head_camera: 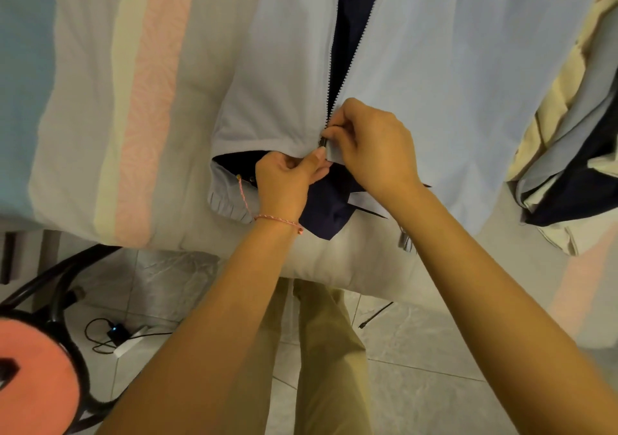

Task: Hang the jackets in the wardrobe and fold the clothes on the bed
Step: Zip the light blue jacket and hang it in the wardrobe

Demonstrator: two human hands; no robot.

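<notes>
Pale blue jacket [434, 66], navy lining, on striped bed sheet [150, 100]. Hem pinched at toothed zipper [337, 80] base by left hand [287, 175] and right hand [371, 143]. Crumpled clothes pile [568, 140] right; round red stool [36, 377] left.

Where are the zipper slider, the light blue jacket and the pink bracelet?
zipper slider [323, 142], head view, on its dark metal body.
light blue jacket [451, 83], head view, on the front panel beside the zipper.
pink bracelet [278, 220], head view, on the cord across the wrist.

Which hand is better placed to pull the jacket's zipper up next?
Right, probably: the right hand pinches at the zipper slider, while the left hand grips the jacket hem just below, anchoring it.
</notes>
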